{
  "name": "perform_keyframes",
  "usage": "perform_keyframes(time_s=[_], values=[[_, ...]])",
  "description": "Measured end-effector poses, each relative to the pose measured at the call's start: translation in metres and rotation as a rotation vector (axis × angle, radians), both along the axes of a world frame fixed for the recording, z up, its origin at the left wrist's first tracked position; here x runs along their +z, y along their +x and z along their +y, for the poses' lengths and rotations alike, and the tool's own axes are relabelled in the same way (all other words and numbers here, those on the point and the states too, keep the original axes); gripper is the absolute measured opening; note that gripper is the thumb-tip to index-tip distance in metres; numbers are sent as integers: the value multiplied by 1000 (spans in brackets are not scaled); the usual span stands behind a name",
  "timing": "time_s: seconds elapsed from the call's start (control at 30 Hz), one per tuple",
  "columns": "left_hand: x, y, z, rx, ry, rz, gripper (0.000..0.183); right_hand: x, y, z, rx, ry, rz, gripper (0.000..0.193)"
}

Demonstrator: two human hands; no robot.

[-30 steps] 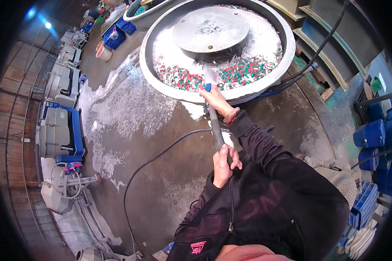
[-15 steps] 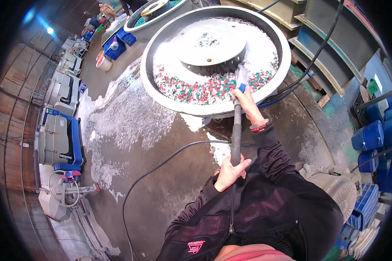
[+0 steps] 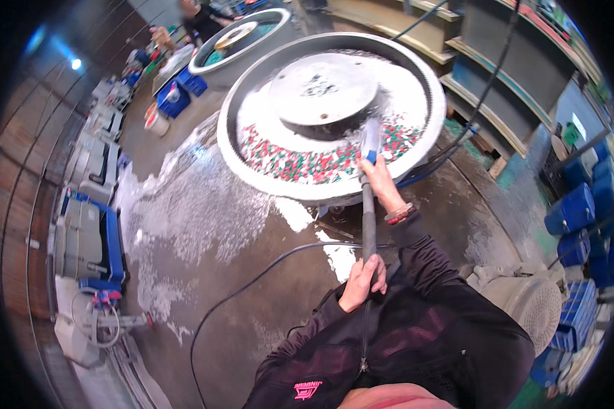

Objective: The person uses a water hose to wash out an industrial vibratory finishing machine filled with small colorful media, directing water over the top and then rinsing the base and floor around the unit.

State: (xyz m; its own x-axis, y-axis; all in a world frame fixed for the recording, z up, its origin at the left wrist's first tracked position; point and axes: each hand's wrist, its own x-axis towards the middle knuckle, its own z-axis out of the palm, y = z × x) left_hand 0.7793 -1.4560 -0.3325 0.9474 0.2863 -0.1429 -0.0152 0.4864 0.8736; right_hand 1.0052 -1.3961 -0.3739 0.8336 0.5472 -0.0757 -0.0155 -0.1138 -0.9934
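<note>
In front of me stands a big round tub (image 3: 432, 116), ringed inside with white foam. Small red, green and white pieces (image 3: 300, 163) lie along its near side, around a raised round metal plate (image 3: 327, 85). My right hand (image 3: 382, 183) is closed round the front of a grey hose (image 3: 369, 228), close behind its blue tip (image 3: 371, 156). Water sprays from that tip into the tub. Lower down, near my body, my left hand (image 3: 361, 285) is wrapped round the same hose.
A second round tub (image 3: 215, 70) stands at the far left, with a person (image 3: 201, 20) beside it. Foam (image 3: 191, 187) covers part of the wet floor, where a thin black cable (image 3: 252, 273) curves. Metal bins (image 3: 505, 85) and blue drums (image 3: 572, 210) line the right side.
The view has tilted, so the tub sits slightly lower in it. The spray has shifted a little; both hands keep their hold on the hose. The person at the far tub shows more fully.
</note>
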Motion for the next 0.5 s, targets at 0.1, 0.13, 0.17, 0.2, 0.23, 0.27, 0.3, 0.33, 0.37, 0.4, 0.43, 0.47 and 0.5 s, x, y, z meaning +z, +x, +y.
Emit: perform_keyframes(time_s=[0.1, 0.13, 0.17, 0.2, 0.23, 0.27, 0.3, 0.33, 0.37, 0.4, 0.43, 0.47, 0.5], values=[[2, 0, 0, 31, -118, -22, 41, -3, 3, 11, 48, 78, -39, 27], [3, -1, -1, 68, -131, -1, 41, -17, 2, 14, 64, 119, -52, 27], [3, -5, 1, 114, -134, 4, 41, -22, -6, 24, 104, 92, 5, 27], [3, -7, 3, 148, -135, 4, 42, -26, -13, 34, 132, 64, 53, 27], [1, -9, 4, 178, -128, -13, 42, -31, -22, 44, 158, 48, 2, 29], [-2, -13, 4, 223, -163, -13, 41, -29, -31, 53, 233, -25, 47, 50], [-4, -16, 5, 264, -198, -13, 40, -25, -38, 61, 279, -48, 59, 50], [-5, -17, 5, 282, -192, -20, 40, -21, -44, 70, 322, -71, 71, 50], [-8, -23, 5, 320, -175, -43, 37, -8, -62, 76, 350, -71, 80, 50], [-9, -29, 4, 351, -157, -63, 35, 9, -76, 81, 383, -55, 20, 50], [3, -31, 4, 389, -159, -52, 27, 20, -83, 85, 402, -38, -43, 51], [3, -33, 6, 390, -166, -40, 27, 23, -86, 91, 448, -42, -82, 52], [1, -33, 5, 400, -141, -56, 24, 19, -88, 96, 447, -14, -96, 52]])
